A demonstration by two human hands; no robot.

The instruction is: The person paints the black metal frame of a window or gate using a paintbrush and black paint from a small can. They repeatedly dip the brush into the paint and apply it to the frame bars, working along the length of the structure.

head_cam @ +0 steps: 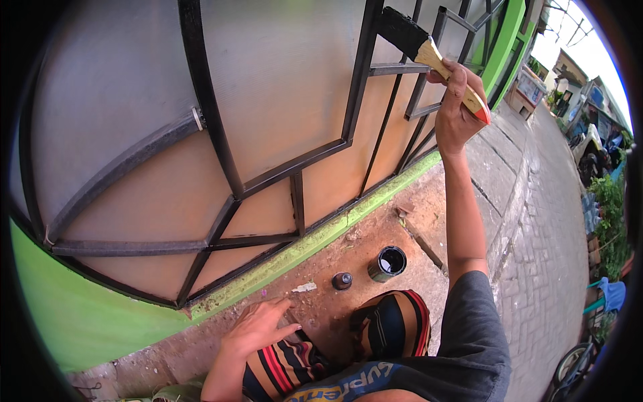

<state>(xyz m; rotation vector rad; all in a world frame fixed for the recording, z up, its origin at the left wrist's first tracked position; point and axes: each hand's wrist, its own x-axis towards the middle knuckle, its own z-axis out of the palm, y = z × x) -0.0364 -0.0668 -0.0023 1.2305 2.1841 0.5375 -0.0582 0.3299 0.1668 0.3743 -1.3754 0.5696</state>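
My right hand [459,105] grips the wooden handle of a flat paintbrush [433,55], whose handle end is red. Black paint coats its bristles, which meet or overlap an upright black metal bar [362,75] of a window grille. Translucent panels [281,85] sit behind the bars. Some lower pieces, such as a curved bar [125,166], look greyer than the glossy black ones. Over my striped-clothed knee, my left hand [263,321] is empty with its fingers apart. On the ground ahead stand an open can of black paint [391,262] and a small dark bottle [342,281].
A lime-green ledge [321,238] runs below the grille, joining a green wall [75,306]. Concrete slabs and a paved lane [547,241] stretch along the right. Farther off are a white-and-brown box [528,90], plants [609,216] and a wheel [572,367].
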